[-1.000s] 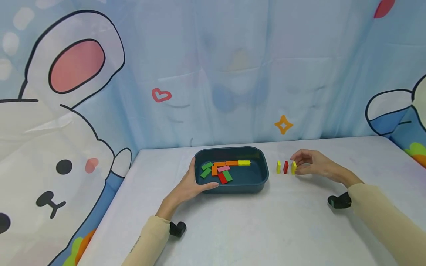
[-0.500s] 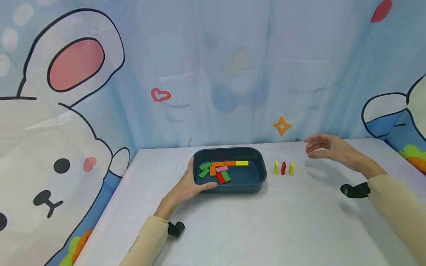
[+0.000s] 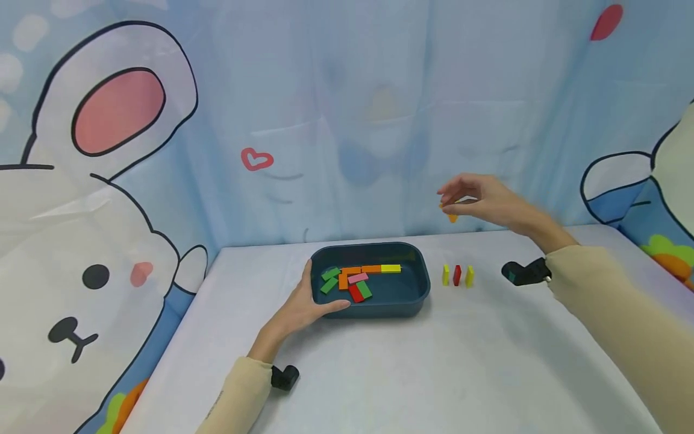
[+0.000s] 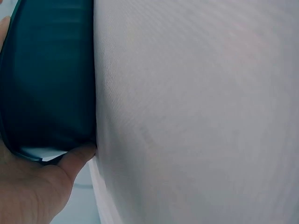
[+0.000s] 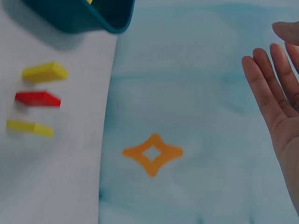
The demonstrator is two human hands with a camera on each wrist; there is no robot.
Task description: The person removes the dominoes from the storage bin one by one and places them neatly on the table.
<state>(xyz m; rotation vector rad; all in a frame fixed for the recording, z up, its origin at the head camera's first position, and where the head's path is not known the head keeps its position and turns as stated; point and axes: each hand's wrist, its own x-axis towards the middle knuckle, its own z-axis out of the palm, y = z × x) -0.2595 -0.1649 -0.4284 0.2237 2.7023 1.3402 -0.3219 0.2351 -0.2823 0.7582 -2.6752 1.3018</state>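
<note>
Right hand point(image 3: 477, 196) raised, grip loose and empty; left hand point(image 3: 303, 304) grasping tray point(image 3: 374, 310) at its left end.
Red block point(image 3: 457, 275) between two yellow blocks point(image 3: 446, 275), all upright on counter point(image 3: 406, 374), right of tray; below right hand in head view, which looks nearer.

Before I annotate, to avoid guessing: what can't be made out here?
Head: most of the orange star, behind the right hand.
Left wrist: the blocks inside the tray, behind its wall; most fingers of the left hand, past the left edge.
Right wrist: most of the tray, past the top edge; part of the right hand, past the right edge.
</note>
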